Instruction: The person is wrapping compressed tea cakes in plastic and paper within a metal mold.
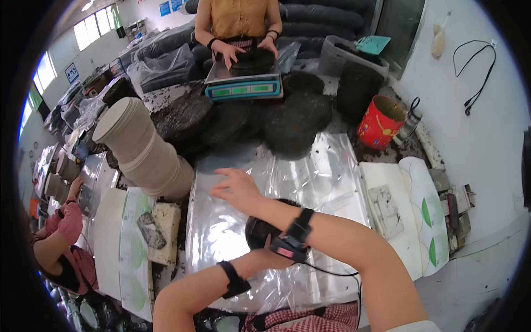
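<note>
My right hand (238, 189) reaches across to the left above the clear plastic sheets (221, 243), fingers spread and nothing in them. Below its wrist lies a dark round object (258, 231), partly covered by my right forearm. My left hand (274, 258) is at the near edge of this object, under the crossing right arm. Its fingers are mostly hidden, so its grip cannot be made out. Black straps with small devices are on both my wrists. Beyond the sheets, dark round cakes (293, 124) lie in overlapping piles.
A tall stack of beige round moulds (141, 146) stands left. Across the table, another person's hands (229, 52) rest by a dark cake on a digital scale (243, 88). A red bucket (380, 123) stands right. Another person (66, 238) works at far left.
</note>
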`<state>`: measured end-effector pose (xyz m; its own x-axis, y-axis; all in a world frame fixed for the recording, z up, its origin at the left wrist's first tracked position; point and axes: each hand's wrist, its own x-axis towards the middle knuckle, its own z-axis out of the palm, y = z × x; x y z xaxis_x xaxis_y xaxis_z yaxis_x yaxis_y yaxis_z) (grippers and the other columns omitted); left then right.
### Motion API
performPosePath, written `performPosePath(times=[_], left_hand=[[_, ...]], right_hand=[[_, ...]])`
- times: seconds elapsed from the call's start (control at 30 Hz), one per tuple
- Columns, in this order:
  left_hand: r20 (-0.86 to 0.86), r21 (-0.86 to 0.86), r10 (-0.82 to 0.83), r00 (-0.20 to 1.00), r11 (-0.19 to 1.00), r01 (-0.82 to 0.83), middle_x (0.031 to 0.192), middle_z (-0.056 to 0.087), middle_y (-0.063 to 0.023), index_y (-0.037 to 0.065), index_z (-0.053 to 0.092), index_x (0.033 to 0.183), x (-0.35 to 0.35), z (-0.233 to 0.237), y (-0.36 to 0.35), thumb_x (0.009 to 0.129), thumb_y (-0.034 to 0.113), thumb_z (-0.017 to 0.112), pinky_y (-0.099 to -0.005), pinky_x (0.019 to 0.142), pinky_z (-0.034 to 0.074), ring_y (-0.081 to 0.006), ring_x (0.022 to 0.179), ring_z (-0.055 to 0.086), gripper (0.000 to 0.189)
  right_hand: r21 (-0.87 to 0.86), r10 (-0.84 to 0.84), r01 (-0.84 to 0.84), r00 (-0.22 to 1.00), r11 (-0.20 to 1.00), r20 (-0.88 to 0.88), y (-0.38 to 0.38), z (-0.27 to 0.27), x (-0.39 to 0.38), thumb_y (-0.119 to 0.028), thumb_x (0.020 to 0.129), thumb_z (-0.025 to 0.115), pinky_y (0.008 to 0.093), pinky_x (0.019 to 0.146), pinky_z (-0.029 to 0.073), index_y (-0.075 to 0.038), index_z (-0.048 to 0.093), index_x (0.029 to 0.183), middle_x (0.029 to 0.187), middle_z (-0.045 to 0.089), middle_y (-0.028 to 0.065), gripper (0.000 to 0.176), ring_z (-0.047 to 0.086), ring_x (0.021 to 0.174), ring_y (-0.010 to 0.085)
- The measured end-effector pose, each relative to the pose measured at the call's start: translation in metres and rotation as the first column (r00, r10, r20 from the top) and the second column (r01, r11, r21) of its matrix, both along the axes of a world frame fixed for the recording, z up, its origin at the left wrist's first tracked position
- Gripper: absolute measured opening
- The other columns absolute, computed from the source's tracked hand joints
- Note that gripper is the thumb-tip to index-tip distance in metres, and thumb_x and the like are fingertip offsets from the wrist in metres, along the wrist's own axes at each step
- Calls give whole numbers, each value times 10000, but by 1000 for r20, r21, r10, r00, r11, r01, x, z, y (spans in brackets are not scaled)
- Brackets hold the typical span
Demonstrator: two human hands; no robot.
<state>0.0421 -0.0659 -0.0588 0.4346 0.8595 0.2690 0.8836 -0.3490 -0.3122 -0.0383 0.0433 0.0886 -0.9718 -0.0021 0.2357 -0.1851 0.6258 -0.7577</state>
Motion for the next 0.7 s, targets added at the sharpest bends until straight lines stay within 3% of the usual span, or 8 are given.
performPosePath(times=[0.1, 0.2, 0.3, 0.37, 0.43, 0.53, 0.57, 0.7], left_hand=[[612, -752, 654, 445, 655, 73, 1432, 491, -197, 101, 398, 1466, 17, 120, 5, 968, 453, 524, -445, 1074, 415, -379, 1285, 498, 624], [407, -490, 390, 826, 856, -162, 1439, 496, -152, -15, 301, 1496, 36, 108, -24, 915, 415, 606, -401, 1093, 391, -304, 1334, 483, 785], [317, -438, 326, 890, 883, -167, 1480, 466, -129, 41, 350, 1495, 32, 101, -17, 861, 476, 660, -419, 1090, 402, -288, 1343, 477, 830], [718, -396, 349, 602, 916, -58, 1483, 456, -120, 30, 364, 1480, 5, 132, -7, 896, 424, 637, -458, 1133, 332, -301, 1402, 391, 755], [611, -365, 483, 627, 875, -318, 1477, 456, -152, 42, 456, 1418, -42, 152, 8, 886, 347, 676, -474, 1136, 322, -331, 1395, 393, 652], [759, -581, 651, -5, 674, -456, 1349, 553, -201, 20, 509, 1358, -67, 110, 12, 851, 111, 701, -427, 1026, 455, -380, 1225, 548, 549], [790, -499, 608, 78, 712, -494, 1297, 584, -203, 18, 496, 1367, -66, 104, 13, 849, 97, 700, -399, 963, 497, -375, 1157, 591, 563], [769, -515, 632, 98, 703, -491, 1288, 586, -203, 13, 492, 1371, -66, 108, 18, 850, 91, 704, -407, 963, 490, -382, 1154, 585, 568]], right_hand=[[-92, -246, 229, 925, 969, -291, 49, 22, 58, -270, 930, 621, 451, 1114, 327, -51, 545, 1338, 1389, 512, 199, 469, 429, 1328, 376], [113, -288, 319, 931, 941, -226, 104, -35, 146, -189, 971, 566, 408, 1105, 357, -22, 469, 1416, 1410, 517, 194, 484, 500, 1292, 364], [-258, -355, 402, 911, 879, 211, 145, -102, 164, -249, 1008, 533, 373, 1083, 379, -18, 528, 1361, 1319, 603, 165, 422, 549, 1260, 292], [-288, -579, 617, 787, 732, 214, 170, -53, 116, -314, 995, 576, 355, 1050, 406, -13, 547, 1332, 1300, 617, 146, 453, 580, 1211, 261], [-60, -771, 768, 636, 637, -38, 228, -99, 51, -389, 941, 636, 402, 1053, 404, -2, 562, 1311, 1307, 584, 199, 540, 545, 1218, 334], [75, -927, 926, 362, 370, 101, 258, -116, -30, -475, 849, 717, 438, 1058, 396, 14, 588, 1272, 1308, 565, 233, 659, 503, 1252, 384], [51, -931, 973, 199, 225, 307, 261, -115, -55, -512, 798, 753, 456, 1057, 391, 25, 602, 1246, 1303, 560, 244, 716, 481, 1270, 405], [-708, -736, 706, 477, -4, 481, 246, -120, -86, -316, 788, 818, 374, 811, 540, 28, 593, 1187, 1111, 659, 144, 573, 658, 939, 263]])
